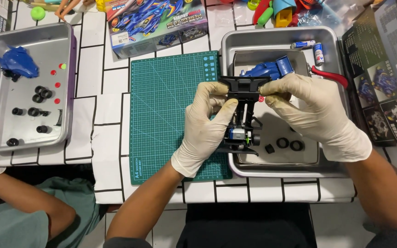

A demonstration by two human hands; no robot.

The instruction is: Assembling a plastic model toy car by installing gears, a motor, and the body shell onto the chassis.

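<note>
From the head camera, both gloved hands hold a black toy car chassis above the near edge of the right metal tray, beside the green cutting mat. The left hand is closed around the chassis's left side, fingers wrapped over its middle and hiding much of the frame; the right hand pinches the wide top end between thumb and fingertips. What sits under the right fingers cannot be made out, apart from a small red spot. A blue car body lies partly hidden behind the chassis. Black tyres rest in the tray below. Another person's arm is cut off at lower left.
</note>
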